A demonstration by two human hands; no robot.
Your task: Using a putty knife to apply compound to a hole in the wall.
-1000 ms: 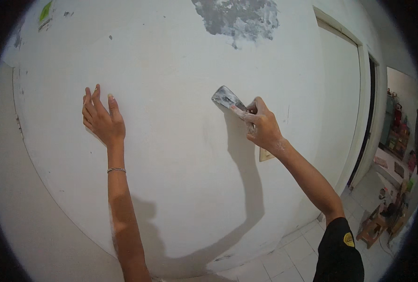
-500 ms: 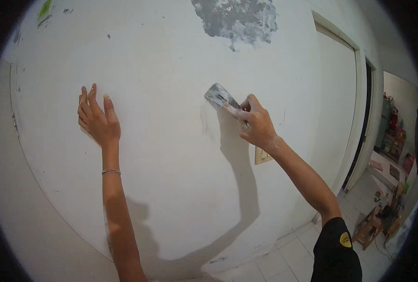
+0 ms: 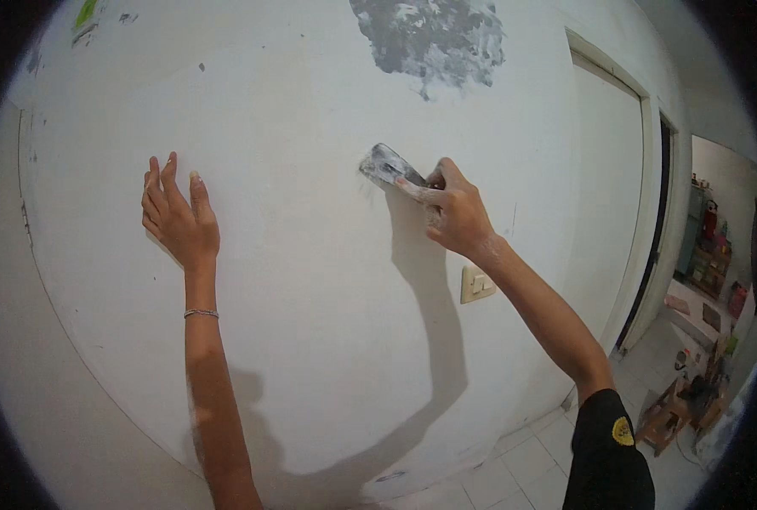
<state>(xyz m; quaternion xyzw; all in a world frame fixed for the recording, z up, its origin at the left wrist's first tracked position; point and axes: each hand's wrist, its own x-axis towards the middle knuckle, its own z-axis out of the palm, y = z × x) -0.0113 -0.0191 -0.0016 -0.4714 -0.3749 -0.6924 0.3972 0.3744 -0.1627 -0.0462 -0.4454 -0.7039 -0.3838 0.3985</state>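
Observation:
My right hand (image 3: 458, 208) grips a putty knife (image 3: 387, 166), one finger stretched along its metal blade. White residue coats the fingers and wrist. The blade's far edge lies against the white wall (image 3: 302, 255), below a large grey patch (image 3: 429, 42). To the left, my left hand (image 3: 181, 212) is raised with its fingers apart and lightly bent, up against the wall and holding nothing. A thin bracelet (image 3: 201, 313) circles that wrist.
A light switch (image 3: 478, 284) sits beneath my right wrist. Right of it are a pale door (image 3: 608, 187) and a narrow dark opening. Farther right, a wooden stool (image 3: 666, 416) stands on the tiled floor (image 3: 523, 463) among assorted household items. Small dark chips mark the upper wall.
My right hand has slid the putty knife a little up and to the left along the wall, showing more of the light switch. My left hand stays about where it was.

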